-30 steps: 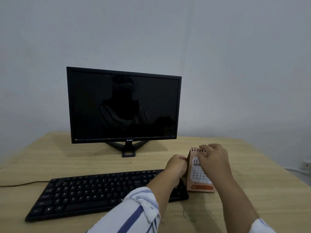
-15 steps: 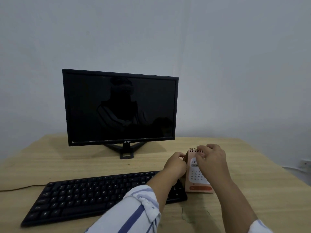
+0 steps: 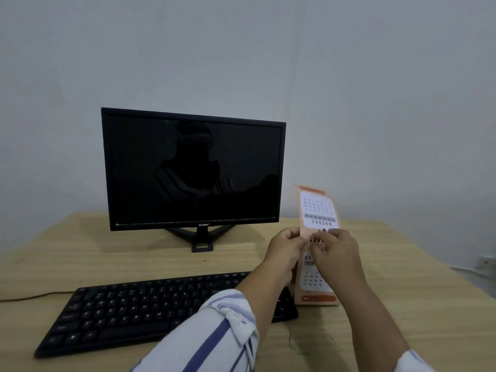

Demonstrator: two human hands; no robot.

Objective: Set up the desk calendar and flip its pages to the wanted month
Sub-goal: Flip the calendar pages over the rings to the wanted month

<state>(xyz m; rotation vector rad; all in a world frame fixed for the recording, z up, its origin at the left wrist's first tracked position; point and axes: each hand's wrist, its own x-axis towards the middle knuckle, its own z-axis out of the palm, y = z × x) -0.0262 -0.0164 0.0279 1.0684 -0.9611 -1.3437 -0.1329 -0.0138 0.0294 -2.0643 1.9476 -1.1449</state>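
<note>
A small peach desk calendar stands on the wooden desk to the right of the keyboard. Its front page starts with the letters "SE". One page is raised straight up above the spiral binding and shows "AUGUST" upside down. My left hand grips the calendar's left edge at the binding. My right hand pinches the raised page near the spiral and covers much of the front page.
A black monitor with a dark screen stands at the back on its stand. A black keyboard lies in front, its right end touching the calendar's base. A thin cable runs off left. Grey wall behind.
A page that lay against the calendar has been lifted and now stands upright above the binding. Both hands have risen to the spiral. The view shifted a little.
</note>
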